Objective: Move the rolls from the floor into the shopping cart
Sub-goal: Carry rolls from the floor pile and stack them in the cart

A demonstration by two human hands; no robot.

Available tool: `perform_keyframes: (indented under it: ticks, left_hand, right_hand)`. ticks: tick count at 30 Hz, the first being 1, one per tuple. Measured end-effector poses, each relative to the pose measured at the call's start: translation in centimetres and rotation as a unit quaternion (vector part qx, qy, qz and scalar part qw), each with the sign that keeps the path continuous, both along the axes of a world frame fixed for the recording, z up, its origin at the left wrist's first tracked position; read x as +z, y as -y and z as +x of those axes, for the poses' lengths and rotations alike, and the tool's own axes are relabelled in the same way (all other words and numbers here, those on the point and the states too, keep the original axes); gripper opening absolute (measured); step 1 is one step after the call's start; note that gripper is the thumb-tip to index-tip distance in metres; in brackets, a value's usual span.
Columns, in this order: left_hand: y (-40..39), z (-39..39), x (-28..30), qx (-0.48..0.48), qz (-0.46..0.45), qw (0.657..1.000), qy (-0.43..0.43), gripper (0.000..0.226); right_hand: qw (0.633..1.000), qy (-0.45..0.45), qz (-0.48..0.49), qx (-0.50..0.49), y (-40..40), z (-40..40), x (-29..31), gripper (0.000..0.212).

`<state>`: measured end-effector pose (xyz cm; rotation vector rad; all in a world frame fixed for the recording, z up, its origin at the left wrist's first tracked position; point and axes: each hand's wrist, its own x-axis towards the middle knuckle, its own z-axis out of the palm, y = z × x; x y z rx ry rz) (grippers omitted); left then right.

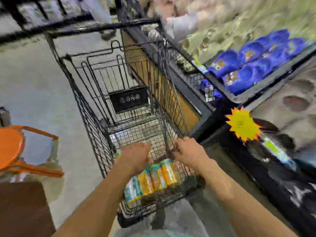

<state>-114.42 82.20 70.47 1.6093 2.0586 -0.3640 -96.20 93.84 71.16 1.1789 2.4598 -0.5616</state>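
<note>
**Rolls in the cart, both hands over the basket**

A black wire cart stands on the grey floor, seen from its front end, with the handle bar at the far side. Four rolls lie side by side on the basket bottom, against the near end wall. They are wrapped in orange and teal, and the picture is too blurred to read any print on them.

The left hand reaches into the basket just above the rolls. Its fingers point forward and look fairly straight and relaxed; it has hold of nothing that shows. The right hand is at the cart's right wall, near the near corner, with its fingers curled. They seem to hook over the wire there, though the blur makes the hold hard to confirm.

To the right of the cart runs a dark shelf with blue bags stacked in a bin. A yellow star tag sticks out from the shelf edge nearer the camera. An orange stool stands at the left edge of the view. At the top, beyond the handle, a second person's pale sleeve shows, heavily blurred.
</note>
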Motion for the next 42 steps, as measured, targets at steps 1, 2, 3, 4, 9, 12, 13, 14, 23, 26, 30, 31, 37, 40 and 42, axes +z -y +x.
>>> perform_keyframes:
  ticks: [1, 2, 3, 4, 9, 12, 13, 14, 23, 26, 30, 31, 37, 40, 42]
  left_hand:
    - [0.0, 0.7, 0.8, -0.018, 0.006, 1.000, -0.001, 0.054]
    - [-0.1, 1.6, 1.5, -0.040, 0.012, 0.999, 0.000, 0.053]
    - [-0.2, 2.7, 2.3, -0.067, 0.023, 0.997, 0.001, 0.051]
    - [-0.3, 4.0, 3.1, -0.096, 0.033, 0.995, 0.005, 0.048]
    - [-1.2, 13.3, 6.6, -0.255, 0.048, 0.965, 0.027, 0.040]
    - [-0.6, 21.5, 7.2, -0.364, 0.059, 0.929, 0.027, 0.043]
    - [-0.1, 24.6, 7.4, -0.400, 0.058, 0.914, 0.025, 0.046]
    - [0.6, 27.8, 7.8, -0.433, 0.060, 0.899, 0.026, 0.048]
    - [17.4, 56.7, 8.9, -0.700, 0.099, 0.704, 0.065, 0.051]
    - [25.5, 65.1, 9.4, -0.773, 0.109, 0.622, 0.051, 0.052]
    - [34.3, 73.9, 10.3, -0.833, 0.110, 0.538, 0.063, 0.050]
    - [36.2, 75.6, 10.4, -0.846, 0.109, 0.518, 0.066, 0.049]
    - [44.6, 84.6, 8.8, -0.887, 0.092, 0.443, 0.087, 0.044]
    - [47.8, 89.0, 7.7, -0.906, 0.064, 0.409, 0.089, 0.043]
    - [49.6, 92.1, 6.8, -0.917, 0.050, 0.387, 0.085, 0.044]
  right_hand:
    - [0.999, -0.013, 0.004, -0.034, 0.8, 1.2, 1.0, 0.038]
    - [0.998, -0.023, 0.011, -0.065, 1.7, 2.4, 2.1, 0.037]
    - [0.995, -0.032, 0.020, -0.092, 2.8, 3.9, 2.9, 0.038]
    - [0.992, -0.036, 0.033, -0.119, 4.1, 5.5, 3.8, 0.039]
    - [0.954, -0.037, 0.069, -0.288, 10.9, 17.0, 7.3, 0.037]
    - [0.914, -0.038, 0.076, -0.396, 17.0, 25.1, 8.5, 0.037]
    - [0.897, -0.032, 0.083, -0.434, 19.4, 27.8, 8.6, 0.038]
    - [0.878, -0.026, 0.090, -0.470, 22.0, 30.4, 8.7, 0.038]
    - [0.664, 0.017, 0.094, -0.741, 51.4, 49.2, 8.3, 0.038]
    - [0.592, 0.038, 0.090, -0.800, 60.3, 53.4, 8.5, 0.036]
    - [0.496, 0.037, 0.071, -0.865, 69.4, 57.1, 8.2, 0.037]
    - [0.474, 0.029, 0.067, -0.878, 71.4, 57.7, 8.0, 0.040]
    - [0.371, 0.028, 0.057, -0.926, 79.2, 60.8, 8.3, 0.043]
    - [0.326, 0.023, 0.047, -0.944, 81.7, 63.1, 7.8, 0.045]
    - [0.294, 0.028, 0.042, -0.954, 83.1, 64.9, 7.6, 0.043]
